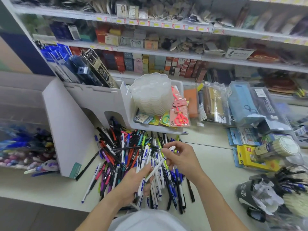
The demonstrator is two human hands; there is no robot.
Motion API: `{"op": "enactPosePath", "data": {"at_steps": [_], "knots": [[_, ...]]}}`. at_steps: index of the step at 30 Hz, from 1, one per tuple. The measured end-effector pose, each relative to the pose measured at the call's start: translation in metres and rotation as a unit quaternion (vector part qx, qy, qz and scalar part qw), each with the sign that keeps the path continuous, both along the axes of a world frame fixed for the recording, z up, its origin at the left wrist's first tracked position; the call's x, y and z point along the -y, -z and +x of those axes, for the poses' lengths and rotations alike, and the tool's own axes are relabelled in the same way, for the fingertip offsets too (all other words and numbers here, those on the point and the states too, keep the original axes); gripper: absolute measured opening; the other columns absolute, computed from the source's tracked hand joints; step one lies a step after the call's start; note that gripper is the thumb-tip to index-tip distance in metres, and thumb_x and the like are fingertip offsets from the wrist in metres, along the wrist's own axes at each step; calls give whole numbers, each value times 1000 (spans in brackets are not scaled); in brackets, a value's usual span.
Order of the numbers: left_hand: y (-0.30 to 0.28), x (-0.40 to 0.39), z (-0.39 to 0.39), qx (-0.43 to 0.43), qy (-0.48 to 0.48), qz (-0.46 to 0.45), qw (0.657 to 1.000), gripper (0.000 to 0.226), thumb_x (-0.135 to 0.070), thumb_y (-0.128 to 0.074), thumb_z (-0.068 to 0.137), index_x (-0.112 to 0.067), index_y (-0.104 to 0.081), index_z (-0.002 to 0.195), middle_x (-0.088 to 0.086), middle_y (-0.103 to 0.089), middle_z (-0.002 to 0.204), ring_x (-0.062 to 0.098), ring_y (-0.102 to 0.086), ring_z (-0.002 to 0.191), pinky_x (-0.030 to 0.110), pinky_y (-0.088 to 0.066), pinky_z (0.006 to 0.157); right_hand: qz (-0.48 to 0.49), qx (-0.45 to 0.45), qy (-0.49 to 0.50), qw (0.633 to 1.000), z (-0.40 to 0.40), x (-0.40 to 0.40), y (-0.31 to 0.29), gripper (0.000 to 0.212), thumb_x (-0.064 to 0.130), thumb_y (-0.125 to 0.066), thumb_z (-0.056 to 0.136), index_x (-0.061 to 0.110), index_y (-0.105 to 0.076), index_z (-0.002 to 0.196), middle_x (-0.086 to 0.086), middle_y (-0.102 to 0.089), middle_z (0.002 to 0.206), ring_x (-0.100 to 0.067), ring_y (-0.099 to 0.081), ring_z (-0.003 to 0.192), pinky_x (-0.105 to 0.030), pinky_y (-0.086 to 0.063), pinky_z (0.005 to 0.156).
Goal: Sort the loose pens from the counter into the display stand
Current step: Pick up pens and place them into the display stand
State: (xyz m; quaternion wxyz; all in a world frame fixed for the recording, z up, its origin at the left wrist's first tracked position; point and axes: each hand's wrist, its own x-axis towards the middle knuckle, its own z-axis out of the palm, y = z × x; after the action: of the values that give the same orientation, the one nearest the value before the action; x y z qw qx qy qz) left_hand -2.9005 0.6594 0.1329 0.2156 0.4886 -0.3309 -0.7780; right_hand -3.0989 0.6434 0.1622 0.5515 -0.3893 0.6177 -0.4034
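Observation:
A big heap of loose pens in white, black, blue, red and pink lies on the pale counter in front of me. My left hand is closed around a bunch of white pens with blue print, held upright over the heap. My right hand pinches the upper end of one white pen that slants down to the left hand. The white display stand rises at the left, with blue and purple pens sorted in its side compartment.
A white tray with stacked clear lids and packaged scissors sits just behind the heap. Pencil cases in plastic sleeves lie to the right, with a yellow box and a dark cup of pens. Shelves of boxed goods fill the back.

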Motion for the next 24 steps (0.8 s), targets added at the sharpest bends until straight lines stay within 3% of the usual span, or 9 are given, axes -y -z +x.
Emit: {"op": "enactPosePath", "data": {"at_steps": [5,9,11,14,17,20,24], "knots": [[5,4,4,-15,-73,5,997,39,-44,-61,94,-5,-63,85,16,-51,66,23,-48,54,31,-47,60,-32,1,89,996,-7,-4,-10,10,3,-72,91,-1,-64,97,-25,-67,72,-30,-66,55,-38,-61,59],[3,9,-6,-64,-146,26,987,37,-34,-67,90,1,-66,104,14,-63,87,24,-61,66,36,-54,62,11,36,8,999,14,-17,-9,13,-9,-66,90,-1,-61,99,-35,-65,84,-32,-74,66,-36,-62,64],[1,10,-11,-84,-159,28,983,36,-29,-62,94,-1,-66,117,20,-71,106,33,-71,89,45,-59,78,39,41,-28,998,27,-24,-3,15,-7,-68,88,1,-62,100,-29,-68,86,-33,-76,70,-40,-64,67],[1,9,-13,-54,-169,33,984,43,-34,-61,88,-9,-63,123,21,-71,116,37,-67,112,55,-50,99,42,-31,-18,998,39,-32,6,12,5,-72,84,12,-69,93,-16,-73,84,-26,-76,67,-42,-64,69],[4,6,-12,-8,-137,21,990,41,-39,-62,90,-11,-69,119,12,-73,117,29,-63,120,50,-44,107,-7,-143,-60,988,37,-34,6,3,20,-74,84,22,-76,85,4,-75,76,-10,-72,65,-24,-60,68],[2,4,-12,16,-84,-6,996,37,-34,-58,98,-4,-71,114,10,-75,111,19,-66,113,34,-47,96,-27,-158,-126,979,31,-30,1,15,32,-71,91,21,-78,84,7,-75,71,-6,-70,66,-20,-57,68],[-4,2,-13,-11,-45,-26,999,38,-36,-64,95,1,-65,102,20,-65,80,29,-62,75,39,-53,75,-89,-166,-47,981,22,-14,-2,13,35,-75,89,29,-70,99,10,-67,81,-2,-57,64,-18,-50,65]]}}
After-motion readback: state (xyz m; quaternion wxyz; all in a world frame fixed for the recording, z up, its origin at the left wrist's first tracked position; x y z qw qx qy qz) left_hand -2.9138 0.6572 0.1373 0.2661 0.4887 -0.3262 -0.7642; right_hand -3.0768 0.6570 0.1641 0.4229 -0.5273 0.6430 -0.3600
